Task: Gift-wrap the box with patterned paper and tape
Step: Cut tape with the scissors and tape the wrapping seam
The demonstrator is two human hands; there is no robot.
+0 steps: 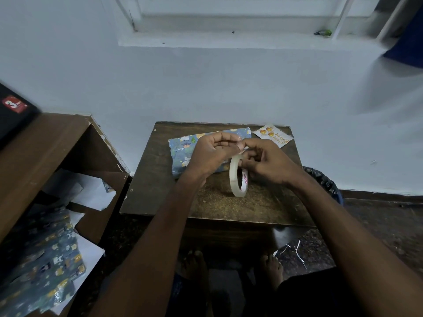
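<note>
While my right hand (265, 161) hooks its fingers through the single clear ring-shaped tape roll (238, 177) to steady it, my left hand (212, 152) pinches its free end to draw a strip for the one blue animal-patterned wrapped box (183, 152) on the small brown wooden table (160, 179) beneath them.

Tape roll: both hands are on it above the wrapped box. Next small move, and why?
Probably pull the free end further off the tape roll and tear off a strip. The left hand pinches what looks like the tape's end, the right hand holds the roll by its top, and the wrapped box lies just behind on the small table, with no strip yet free to stick down.
</note>
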